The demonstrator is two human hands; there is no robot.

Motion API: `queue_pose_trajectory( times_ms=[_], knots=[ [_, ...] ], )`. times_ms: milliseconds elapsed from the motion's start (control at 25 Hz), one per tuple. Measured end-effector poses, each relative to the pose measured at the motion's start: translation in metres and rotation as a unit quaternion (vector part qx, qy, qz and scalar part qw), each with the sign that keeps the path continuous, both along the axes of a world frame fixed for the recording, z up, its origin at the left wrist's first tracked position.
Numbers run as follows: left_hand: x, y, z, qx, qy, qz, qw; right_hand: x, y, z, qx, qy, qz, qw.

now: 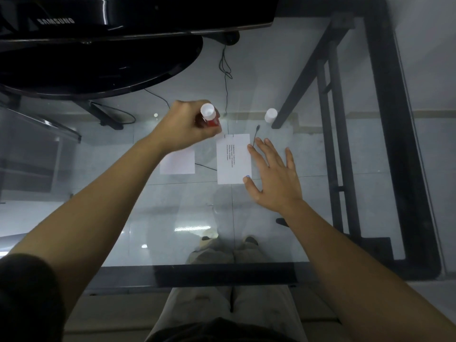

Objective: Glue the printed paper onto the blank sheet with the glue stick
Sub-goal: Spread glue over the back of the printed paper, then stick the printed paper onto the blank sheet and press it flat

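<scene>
My left hand [187,127] is closed around a red glue stick [209,117] with a white end, held above the glass table between the two papers. A printed paper [233,161] with small lines of text lies flat on the glass. My right hand [274,176] rests open beside it, thumb and fingertips touching its right edge. A blank white sheet [179,164] lies to the left, its top part hidden under my left hand. A white cap [271,115] stands apart at the back right.
A black Samsung monitor with a round base [98,67] fills the back left. The glass table [172,230] has a black frame [385,119] along the right and near edges. Cables run under the glass. My legs show below.
</scene>
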State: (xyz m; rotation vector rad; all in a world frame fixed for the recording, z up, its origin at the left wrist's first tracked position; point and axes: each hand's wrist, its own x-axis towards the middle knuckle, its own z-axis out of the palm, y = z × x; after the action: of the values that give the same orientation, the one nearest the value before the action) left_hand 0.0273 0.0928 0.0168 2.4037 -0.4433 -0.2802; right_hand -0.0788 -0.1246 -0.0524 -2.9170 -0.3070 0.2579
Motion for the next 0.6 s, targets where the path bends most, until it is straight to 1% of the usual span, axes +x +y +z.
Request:
queue_pose_trajectory(
  times_ms=[40, 80, 120, 160, 200, 240, 280, 320, 360, 400, 440, 480, 560, 600],
  knots=[
    [0.000, 0.001, 0.000, -0.027, 0.022, 0.020, 0.999, 0.000, 0.000, 0.000, 0.001, 0.000, -0.001, 1.000],
    [-0.005, 0.002, 0.000, -0.090, 0.065, 0.051, 0.992, 0.000, 0.000, 0.000, 0.001, 0.000, -0.001, 1.000],
    [-0.013, 0.002, -0.002, -0.191, 0.126, 0.094, 0.969, 0.000, 0.000, 0.000, 0.000, 0.000, -0.001, 1.000],
    [-0.025, 0.001, -0.005, -0.313, 0.195, 0.146, 0.918, 0.000, 0.000, 0.000, 0.000, 0.000, -0.002, 1.000],
    [-0.036, 0.000, -0.009, -0.420, 0.250, 0.201, 0.849, 0.000, 0.000, 0.001, 0.001, 0.000, -0.003, 1.000],
    [-0.044, -0.002, -0.012, -0.498, 0.293, 0.248, 0.778, 0.000, 0.001, 0.001, 0.003, 0.001, -0.004, 1.000],
    [-0.045, -0.004, -0.016, -0.543, 0.325, 0.285, 0.720, -0.001, 0.001, 0.001, 0.005, 0.002, -0.004, 1.000],
    [-0.041, -0.006, -0.018, -0.570, 0.353, 0.312, 0.673, -0.001, 0.001, 0.001, 0.006, 0.002, -0.003, 1.000],
    [-0.032, -0.008, -0.019, -0.581, 0.377, 0.332, 0.640, -0.001, 0.001, 0.001, 0.006, 0.002, -0.003, 1.000],
    [-0.021, -0.012, -0.017, -0.581, 0.397, 0.335, 0.626, -0.001, 0.001, 0.001, 0.006, 0.002, -0.003, 1.000],
    [-0.008, -0.017, -0.014, -0.569, 0.405, 0.320, 0.641, -0.001, 0.001, 0.002, 0.009, 0.001, -0.003, 1.000],
    [0.004, -0.023, -0.011, -0.541, 0.396, 0.288, 0.684, -0.001, 0.001, 0.002, 0.013, 0.000, -0.004, 1.000],
    [0.022, -0.037, -0.009, -0.447, 0.332, 0.209, 0.804, -0.001, 0.001, 0.002, 0.022, -0.001, -0.005, 1.000],
    [0.028, -0.045, -0.009, -0.392, 0.289, 0.177, 0.856, -0.001, 0.000, 0.002, 0.024, 0.000, -0.006, 1.000]
  ],
)
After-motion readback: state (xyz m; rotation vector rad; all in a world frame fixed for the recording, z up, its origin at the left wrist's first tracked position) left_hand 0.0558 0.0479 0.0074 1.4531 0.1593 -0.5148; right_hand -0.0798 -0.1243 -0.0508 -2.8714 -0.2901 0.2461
